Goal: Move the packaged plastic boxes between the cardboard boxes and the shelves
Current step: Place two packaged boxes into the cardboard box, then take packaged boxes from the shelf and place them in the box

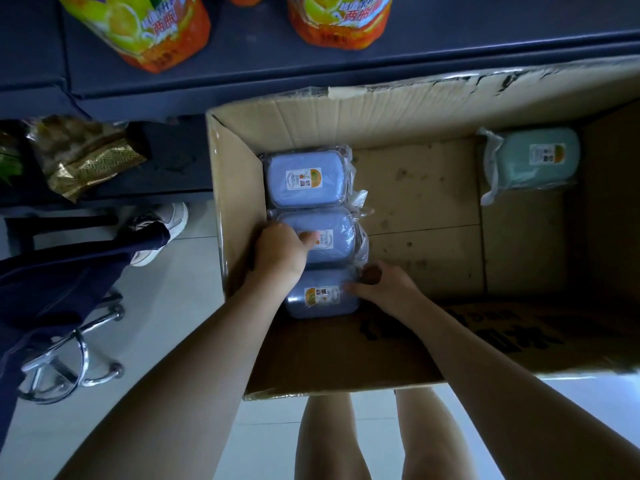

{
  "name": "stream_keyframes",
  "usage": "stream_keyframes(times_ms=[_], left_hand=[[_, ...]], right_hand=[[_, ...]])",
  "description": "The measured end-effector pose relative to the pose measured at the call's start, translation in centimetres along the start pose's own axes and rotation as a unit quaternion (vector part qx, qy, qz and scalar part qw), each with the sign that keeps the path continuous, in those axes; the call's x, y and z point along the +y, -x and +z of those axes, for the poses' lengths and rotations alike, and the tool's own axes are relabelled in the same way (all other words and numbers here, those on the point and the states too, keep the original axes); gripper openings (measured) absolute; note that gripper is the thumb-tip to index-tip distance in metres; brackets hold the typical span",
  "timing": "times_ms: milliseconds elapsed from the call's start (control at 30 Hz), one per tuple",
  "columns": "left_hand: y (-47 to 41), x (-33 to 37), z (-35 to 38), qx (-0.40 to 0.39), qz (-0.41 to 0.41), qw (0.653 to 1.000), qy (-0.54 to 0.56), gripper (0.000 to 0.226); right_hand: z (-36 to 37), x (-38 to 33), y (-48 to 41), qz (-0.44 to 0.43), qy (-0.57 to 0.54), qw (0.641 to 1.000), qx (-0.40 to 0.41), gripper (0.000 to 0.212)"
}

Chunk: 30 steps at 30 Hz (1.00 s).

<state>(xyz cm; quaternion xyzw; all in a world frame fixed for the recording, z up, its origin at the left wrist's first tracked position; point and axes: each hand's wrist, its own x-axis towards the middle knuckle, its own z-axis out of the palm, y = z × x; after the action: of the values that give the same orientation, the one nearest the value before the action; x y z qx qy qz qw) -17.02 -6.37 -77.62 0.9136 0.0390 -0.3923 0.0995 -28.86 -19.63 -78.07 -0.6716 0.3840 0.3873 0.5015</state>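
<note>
Saw left fingers (307, 237) bent atop the middle blue box (337, 242), one tip on its label; could not tell press from grip. Saw right fingers (356, 288) clamped on the right edge of the nearest blue box (320, 299), thumb on top. Found three blue boxes in a touching row along the left wall of the cardboard box (235, 188), a green box (540, 161) well apart in the far right corner, the shelf (242, 64) just beyond. Judged them light, stiff under loose, slippery film. Judged it best to pinch the hard long edges, not the wrap.
</note>
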Motion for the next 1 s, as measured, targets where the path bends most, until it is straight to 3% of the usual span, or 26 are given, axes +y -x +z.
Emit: stream_keyframes(times_ms=[200,333,500,567,700,800,1000], left_hand=[[3.5,0.2,-1.9,0.065,0.047,0.995,-0.052,0.044],[6.1,0.9,-4.6,0.024,0.112,0.983,-0.146,0.036],[11.7,2.0,-10.1,-0.007,0.234,0.963,-0.132,0.024],[15.1,2.7,-13.7,0.004,0.263,0.953,-0.152,0.026],[20.9,4.8,-20.3,0.056,0.313,0.919,-0.232,0.031],[26.3,6.6,-25.7,0.140,0.341,0.875,-0.313,0.031],[38.7,10.0,-32.9,0.289,0.362,0.796,-0.388,0.030]], right_hand=[[-4.2,-0.5,3.1,-0.034,0.132,0.989,0.059,0.046],[-6.8,-1.4,6.1,-0.037,0.257,0.963,0.073,0.057],[-9.9,-4.6,12.8,-0.066,0.342,0.935,0.067,0.049],[-11.4,-6.7,16.9,-0.060,0.386,0.917,0.078,0.055],[-14.2,-10.8,23.6,-0.128,0.475,0.856,0.160,0.052],[-16.9,-14.1,29.8,-0.211,0.539,0.777,0.249,0.040],[-22.4,-17.2,43.0,-0.255,0.630,0.651,0.337,0.035]])
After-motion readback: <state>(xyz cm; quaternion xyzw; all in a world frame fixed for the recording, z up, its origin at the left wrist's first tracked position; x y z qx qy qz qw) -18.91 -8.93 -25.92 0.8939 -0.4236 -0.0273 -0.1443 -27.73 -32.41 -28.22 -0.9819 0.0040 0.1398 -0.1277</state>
